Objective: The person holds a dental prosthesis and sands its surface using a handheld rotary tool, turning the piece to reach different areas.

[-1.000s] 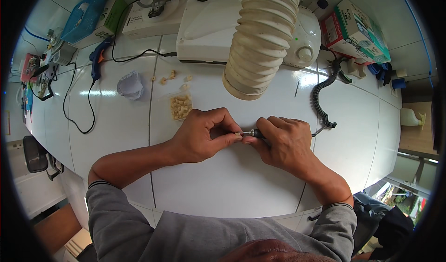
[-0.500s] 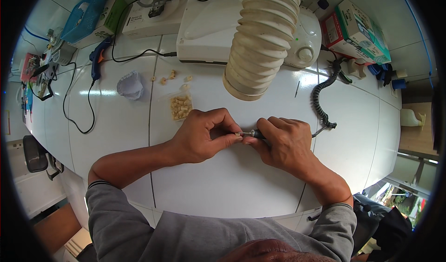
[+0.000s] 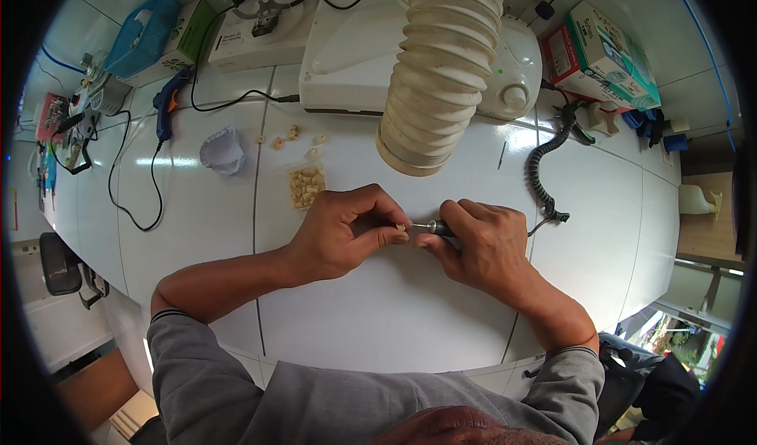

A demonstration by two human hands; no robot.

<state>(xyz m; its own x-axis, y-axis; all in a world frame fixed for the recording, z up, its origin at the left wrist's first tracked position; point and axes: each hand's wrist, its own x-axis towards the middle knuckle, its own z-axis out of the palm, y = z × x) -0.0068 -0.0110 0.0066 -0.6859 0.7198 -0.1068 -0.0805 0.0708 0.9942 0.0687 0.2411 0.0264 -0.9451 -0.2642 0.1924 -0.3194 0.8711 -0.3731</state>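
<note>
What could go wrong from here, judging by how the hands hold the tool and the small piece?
The metal tip of the tool in the right hand points toward the bare left hand, so a slip might nick a finger.

The small pale piece is pinched at the fingertips and could spring loose.

A cluster of pale pieces lies just beyond the left hand; a knock could scatter them.

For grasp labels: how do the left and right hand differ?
Grip: the left hand pinches at its fingertips; the right hand curls its fingers around.
Load: the left hand holds a small pale piece; the right hand, a dark handpiece.
Both are bare.
</note>
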